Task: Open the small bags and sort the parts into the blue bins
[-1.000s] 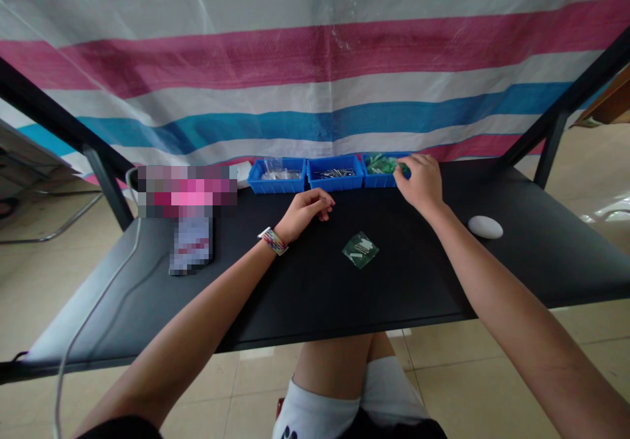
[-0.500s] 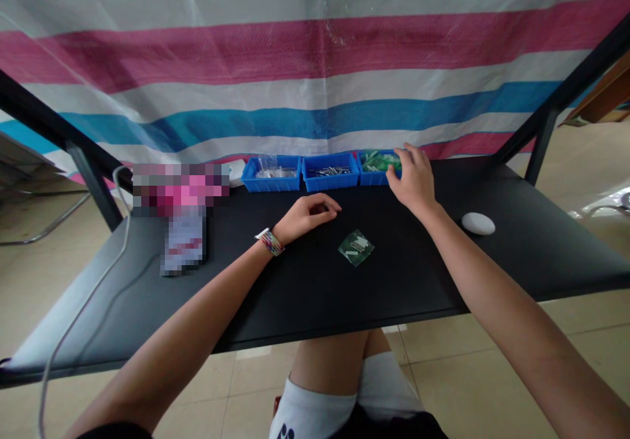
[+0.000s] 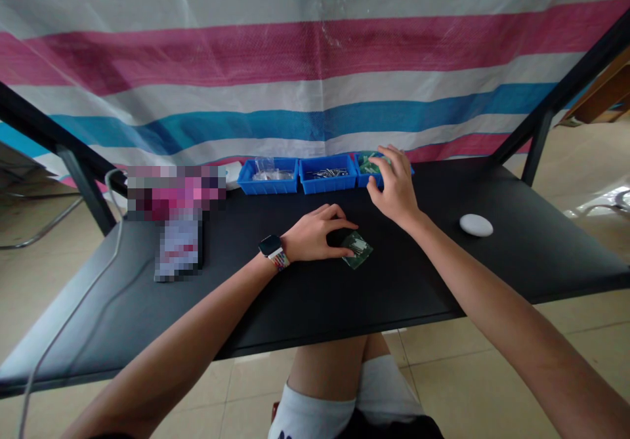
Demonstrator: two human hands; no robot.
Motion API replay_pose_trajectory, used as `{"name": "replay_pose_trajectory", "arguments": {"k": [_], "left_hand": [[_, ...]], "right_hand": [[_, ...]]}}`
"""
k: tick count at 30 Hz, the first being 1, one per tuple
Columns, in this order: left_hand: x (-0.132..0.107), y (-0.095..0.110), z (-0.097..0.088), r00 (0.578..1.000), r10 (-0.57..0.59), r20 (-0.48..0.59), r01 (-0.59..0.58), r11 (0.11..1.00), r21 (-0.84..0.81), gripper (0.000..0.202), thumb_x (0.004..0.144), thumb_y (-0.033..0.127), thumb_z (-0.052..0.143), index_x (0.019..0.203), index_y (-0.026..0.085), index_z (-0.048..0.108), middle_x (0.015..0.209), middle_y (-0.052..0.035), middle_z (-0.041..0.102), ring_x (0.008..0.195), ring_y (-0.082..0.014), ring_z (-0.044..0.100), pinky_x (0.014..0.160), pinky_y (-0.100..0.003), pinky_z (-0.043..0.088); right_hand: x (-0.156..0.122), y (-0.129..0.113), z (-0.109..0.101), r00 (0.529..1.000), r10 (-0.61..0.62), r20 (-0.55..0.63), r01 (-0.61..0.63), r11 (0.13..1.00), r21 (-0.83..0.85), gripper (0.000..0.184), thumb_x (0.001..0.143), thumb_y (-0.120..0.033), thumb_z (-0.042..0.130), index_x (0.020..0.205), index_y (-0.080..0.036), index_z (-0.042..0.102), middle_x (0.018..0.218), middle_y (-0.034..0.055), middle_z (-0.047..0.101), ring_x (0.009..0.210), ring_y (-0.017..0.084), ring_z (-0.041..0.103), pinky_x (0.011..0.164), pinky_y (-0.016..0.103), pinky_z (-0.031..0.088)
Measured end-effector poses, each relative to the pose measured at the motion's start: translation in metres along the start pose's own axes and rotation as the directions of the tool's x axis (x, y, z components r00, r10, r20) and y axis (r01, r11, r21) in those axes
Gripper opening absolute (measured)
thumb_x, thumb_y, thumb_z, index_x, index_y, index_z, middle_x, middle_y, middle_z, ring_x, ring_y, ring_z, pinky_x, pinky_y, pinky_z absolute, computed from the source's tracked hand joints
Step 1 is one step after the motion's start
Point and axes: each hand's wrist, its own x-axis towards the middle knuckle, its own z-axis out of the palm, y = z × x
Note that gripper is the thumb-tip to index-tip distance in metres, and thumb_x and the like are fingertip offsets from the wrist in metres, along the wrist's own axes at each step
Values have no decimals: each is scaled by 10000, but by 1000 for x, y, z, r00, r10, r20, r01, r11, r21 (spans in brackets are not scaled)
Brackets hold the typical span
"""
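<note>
My left hand (image 3: 317, 235) lies on the black table (image 3: 418, 281), fingers arched and apart, thumb tip touching the left edge of a small green packet (image 3: 360, 251) with pale pins in it. My right hand (image 3: 394, 186) reaches over the rightmost of three blue trays (image 3: 368, 178), which holds green pieces. Its fingers curl down into the tray and the thumb rests at the tray's front wall; what they hold, if anything, is hidden. The middle tray (image 3: 327, 183) holds metal pins. The left tray (image 3: 268, 184) holds clear plastic bags.
A white oval object (image 3: 476, 225) lies at the right of the table. Blurred pink and white items (image 3: 174, 193) sit at the left, and a white cable (image 3: 69, 321) runs off the left edge. A striped tarp (image 3: 315, 65) hangs behind.
My left hand has slid right and nearer, from the table's middle to the green packet. My right hand has drawn slightly left and back over the right tray.
</note>
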Motion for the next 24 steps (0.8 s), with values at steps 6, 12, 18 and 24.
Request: {"name": "replay_pose_trajectory", "arguments": {"k": [6,12,18,24], "left_hand": [[0,-2,2,990,-128,-64,109,964,-242,318,863,346,840,1096,208,674,1002,-40,679,865,-197,627,779,-324,506],[2,-13,2,912,-307,-272,62,759,-648,385,855,336,860,1016,202,537,912,15,584,790,-121,592,718,-244,513],[4,-22,1,829,-430,-359,15,657,-754,449,864,422,886,933,203,500,867,11,644,744,-115,648,683,-234,562],[6,-20,2,867,-402,-293,52,660,-750,420,898,479,862,931,170,579,867,-7,671,687,-100,660,639,-222,563]], "right_hand": [[-5,-25,0,996,-73,-56,86,959,271,302,968,-172,564,1227,-224,709,1339,154,721,1388,357,609,1220,594,477],[-10,-41,3,981,97,166,-187,683,706,163,993,-316,638,1093,-217,720,1061,93,767,964,259,757,888,438,645],[-14,-48,14,777,43,628,-625,171,762,424,861,-475,850,1147,-197,705,889,33,753,687,191,743,630,335,640],[-13,-48,16,740,41,671,-672,96,735,372,804,-485,904,911,-172,735,787,27,752,659,164,738,643,298,637]]}}
